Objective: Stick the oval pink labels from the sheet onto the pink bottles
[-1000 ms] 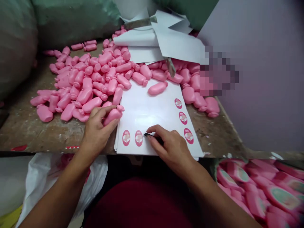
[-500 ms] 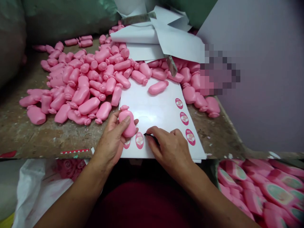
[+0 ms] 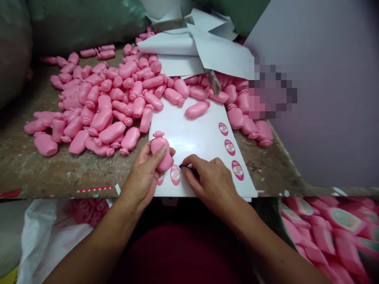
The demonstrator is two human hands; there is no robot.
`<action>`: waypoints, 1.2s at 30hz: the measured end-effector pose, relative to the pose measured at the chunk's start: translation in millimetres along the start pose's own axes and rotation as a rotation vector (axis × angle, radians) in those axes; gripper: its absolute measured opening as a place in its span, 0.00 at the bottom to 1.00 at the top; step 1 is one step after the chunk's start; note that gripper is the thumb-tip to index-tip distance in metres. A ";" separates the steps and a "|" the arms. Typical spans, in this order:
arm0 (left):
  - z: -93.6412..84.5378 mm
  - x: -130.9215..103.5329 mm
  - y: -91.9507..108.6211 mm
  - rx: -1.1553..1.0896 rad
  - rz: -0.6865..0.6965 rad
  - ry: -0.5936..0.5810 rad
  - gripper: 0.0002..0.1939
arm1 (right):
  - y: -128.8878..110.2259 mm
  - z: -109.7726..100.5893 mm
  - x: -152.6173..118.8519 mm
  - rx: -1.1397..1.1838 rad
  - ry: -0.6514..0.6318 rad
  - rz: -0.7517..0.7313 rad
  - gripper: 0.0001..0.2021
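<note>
My left hand [image 3: 145,169] is wrapped round a small pink bottle [image 3: 161,153], thumb across its front, above the lower left of a white sticker sheet [image 3: 195,138]. Closed in a pinch, my right hand [image 3: 207,179] holds a thin black tool [image 3: 191,170], its tip just right of an oval pink sticker [image 3: 175,174]. Another sticker [image 3: 160,179] is partly covered by my left hand. Along the sheet's right side are three more oval stickers [image 3: 230,147]. One loose pink bottle [image 3: 197,109] lies on the upper part of the sheet.
Many pink bottles [image 3: 103,102] are heaped on the worn table [image 3: 65,169], left of and behind the sheet. White papers [image 3: 225,55] lie on the heap at the back. Labelled pink bottles [image 3: 343,221] fill a container at the lower right. A white bag [image 3: 38,232] is at the lower left.
My left hand and its bottle have shifted slightly right. My right hand has barely moved.
</note>
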State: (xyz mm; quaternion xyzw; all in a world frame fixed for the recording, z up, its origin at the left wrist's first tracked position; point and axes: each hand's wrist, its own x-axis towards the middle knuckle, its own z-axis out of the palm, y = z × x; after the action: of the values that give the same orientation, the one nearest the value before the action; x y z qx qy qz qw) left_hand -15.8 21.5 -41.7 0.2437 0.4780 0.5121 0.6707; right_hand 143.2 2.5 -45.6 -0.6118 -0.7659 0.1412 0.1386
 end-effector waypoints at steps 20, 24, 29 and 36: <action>3.1 0.6 2.5 -0.066 -0.012 0.086 0.19 | 5.6 -13.8 7.5 0.530 -0.093 0.198 0.13; 6.9 -10.1 3.4 -0.008 0.023 0.052 0.22 | 5.6 -27.7 2.4 0.887 -0.069 0.187 0.14; 16.0 -37.0 4.8 -0.062 -0.086 -0.132 0.19 | -1.1 -33.2 -3.4 0.893 -0.036 0.163 0.10; 21.7 -47.7 4.3 -0.135 -0.169 -0.186 0.23 | -0.4 -35.3 -8.9 0.869 -0.067 0.134 0.11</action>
State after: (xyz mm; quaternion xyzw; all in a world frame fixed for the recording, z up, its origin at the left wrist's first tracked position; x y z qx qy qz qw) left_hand 0.7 -17.4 -10.3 0.2034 0.3971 0.4597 0.7679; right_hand 158.3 -4.6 -13.2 -0.5401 -0.5979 0.4786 0.3489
